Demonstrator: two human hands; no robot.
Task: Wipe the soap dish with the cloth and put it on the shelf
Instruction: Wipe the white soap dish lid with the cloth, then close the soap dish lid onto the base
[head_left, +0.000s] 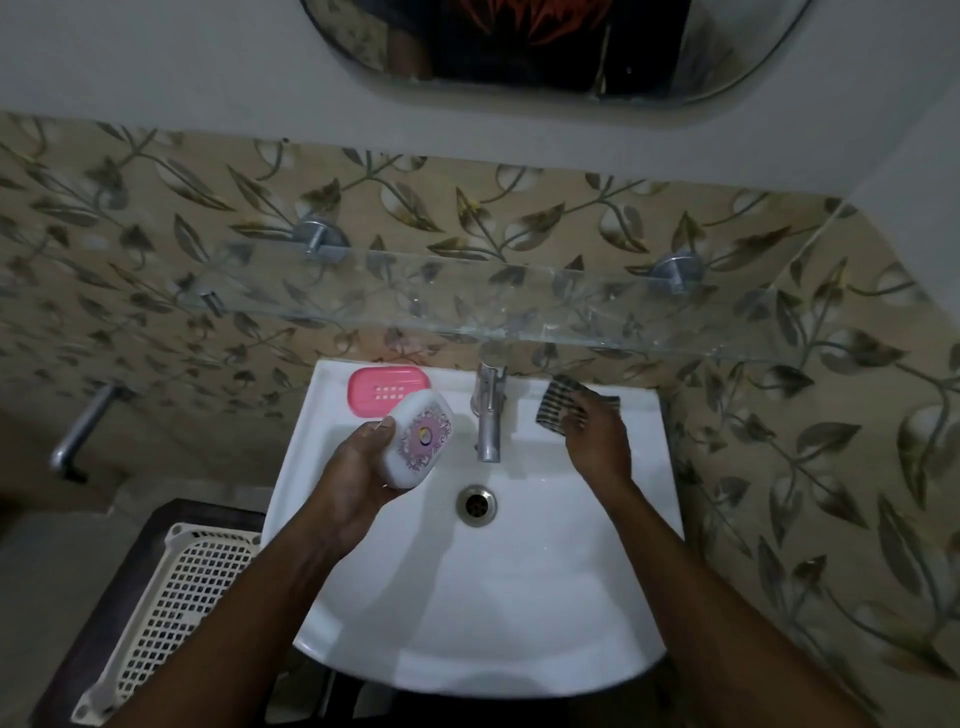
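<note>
Over sink (613, 597): left hand (358, 478) grips lid (418, 447); right hand (597, 441) on cloth (558, 408).

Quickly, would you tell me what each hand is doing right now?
Left hand: closed around the white soap dish lid, held over the sink.
Right hand: on the checked cloth; grip cannot be told.

Both my hands are raised forward, forearms converging from the lower edge of the view.

My left hand (358, 467) is turned palm-up, fingers curled under and thumb pressed on top of the white soap dish lid (420, 447) it grips. My right hand (597, 441) reaches further forward, palm down, wrist straight, fingers spread flat and touching the dark striped cloth (558, 402). Both forearms are bare.
</note>
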